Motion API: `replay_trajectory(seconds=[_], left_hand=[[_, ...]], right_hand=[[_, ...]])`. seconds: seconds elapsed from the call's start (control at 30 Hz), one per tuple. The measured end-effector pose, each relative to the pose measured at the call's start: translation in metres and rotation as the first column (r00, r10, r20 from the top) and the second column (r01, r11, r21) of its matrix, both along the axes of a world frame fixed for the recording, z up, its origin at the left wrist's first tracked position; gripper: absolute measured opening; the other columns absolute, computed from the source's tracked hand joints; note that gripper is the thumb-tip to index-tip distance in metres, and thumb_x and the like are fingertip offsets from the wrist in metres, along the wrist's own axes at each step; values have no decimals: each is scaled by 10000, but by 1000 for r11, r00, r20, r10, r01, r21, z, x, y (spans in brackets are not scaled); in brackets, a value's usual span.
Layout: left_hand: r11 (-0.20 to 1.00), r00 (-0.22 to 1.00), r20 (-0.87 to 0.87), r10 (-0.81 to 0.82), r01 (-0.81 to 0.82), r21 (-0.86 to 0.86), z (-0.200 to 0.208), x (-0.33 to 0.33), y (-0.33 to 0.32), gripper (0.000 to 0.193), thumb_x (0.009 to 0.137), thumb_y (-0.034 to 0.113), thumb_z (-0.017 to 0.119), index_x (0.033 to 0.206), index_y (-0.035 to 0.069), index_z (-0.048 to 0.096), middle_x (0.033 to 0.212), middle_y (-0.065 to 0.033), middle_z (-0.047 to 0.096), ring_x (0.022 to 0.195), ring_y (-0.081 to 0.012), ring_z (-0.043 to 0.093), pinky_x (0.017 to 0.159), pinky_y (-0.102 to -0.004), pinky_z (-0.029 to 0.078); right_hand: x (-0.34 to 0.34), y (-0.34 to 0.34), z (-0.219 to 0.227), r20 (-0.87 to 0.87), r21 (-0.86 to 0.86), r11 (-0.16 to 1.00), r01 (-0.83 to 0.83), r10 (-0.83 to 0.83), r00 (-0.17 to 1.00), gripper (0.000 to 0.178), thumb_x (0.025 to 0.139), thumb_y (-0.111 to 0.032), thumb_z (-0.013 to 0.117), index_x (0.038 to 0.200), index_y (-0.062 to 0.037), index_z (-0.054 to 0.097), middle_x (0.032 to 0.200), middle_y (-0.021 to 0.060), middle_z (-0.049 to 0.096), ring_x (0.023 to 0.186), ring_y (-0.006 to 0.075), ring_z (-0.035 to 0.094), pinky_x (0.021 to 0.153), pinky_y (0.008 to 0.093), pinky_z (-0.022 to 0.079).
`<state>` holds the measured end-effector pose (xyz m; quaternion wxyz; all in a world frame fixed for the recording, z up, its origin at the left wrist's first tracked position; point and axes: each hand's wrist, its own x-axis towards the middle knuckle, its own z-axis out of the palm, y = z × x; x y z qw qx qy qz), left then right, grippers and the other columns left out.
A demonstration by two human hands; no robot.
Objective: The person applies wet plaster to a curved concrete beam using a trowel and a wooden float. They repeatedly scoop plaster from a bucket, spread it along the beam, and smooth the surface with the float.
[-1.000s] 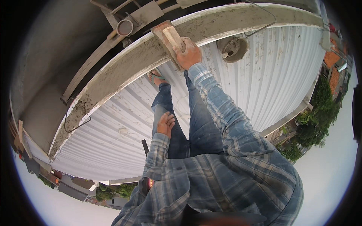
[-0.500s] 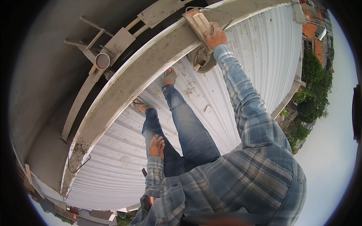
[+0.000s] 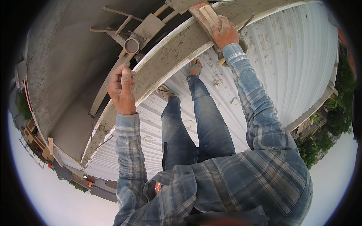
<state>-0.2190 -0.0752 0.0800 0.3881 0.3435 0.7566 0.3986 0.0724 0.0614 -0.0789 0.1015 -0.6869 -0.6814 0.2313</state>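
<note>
My right hand (image 3: 225,33) is closed round the handle of a wooden plastering float (image 3: 205,20). The float lies across the grey mortar top of a curved wall ledge (image 3: 171,52). My left hand (image 3: 122,90) is raised over the far side of the ledge, thumb up and fingers curled; what they hold, if anything, I cannot make out. Just beyond its fingertips stands a small round cup (image 3: 132,46) on the wooden framing. Partly hidden behind my right wrist, a mortar-smeared round container (image 3: 241,46) with a wooden handle (image 3: 221,61) sits on the roof side.
White corrugated roofing (image 3: 286,64) lies under my sandalled feet. Bent wire hooks (image 3: 101,145) stick out of the ledge. Beyond it are wooden boards (image 3: 149,30) and poles over a dark gap beside a grey plastered wall (image 3: 71,67). Trees (image 3: 333,120) and rooftops show outside.
My left hand has risen from beside my leg and reached across the ledge toward the cup. My right hand still grips the float. The whole view has shifted.
</note>
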Motion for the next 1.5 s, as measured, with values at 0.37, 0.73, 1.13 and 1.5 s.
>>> replay_trajectory(seconds=[0.37,0.73,1.13,1.5], left_hand=[[522,620,-424,-661,785,334,-66,236,254,418,931,349,537,1190,30,620,1207,-231,611,1191,-372,536,1026,-433,398],[377,299,-687,-662,925,39,-113,239,206,363,971,408,538,1106,92,658,1066,-95,647,1112,-273,564,1036,-448,373],[354,231,-640,-733,933,-69,-113,93,65,302,839,199,717,1110,100,628,1337,-106,546,1302,-291,476,1085,-469,368],[830,673,-488,-555,416,-371,-59,-2,-152,226,819,100,736,1014,73,625,1206,-163,568,1118,-378,535,940,-489,440]], right_hand=[[-175,-256,10,-541,-461,803,-378,83,837,355,816,-111,550,1130,52,575,1070,219,621,1058,385,590,934,461,478],[182,-225,68,-556,-827,555,91,-831,16,593,894,-202,702,1370,43,445,1208,92,605,1101,177,582,960,323,471],[64,26,11,-46,166,979,121,-115,992,377,762,-244,705,1090,-81,617,1079,120,602,1063,330,579,908,439,489],[132,118,-28,329,216,976,13,-85,941,431,795,-279,690,1165,-120,538,1147,80,518,1147,268,538,945,415,493]])
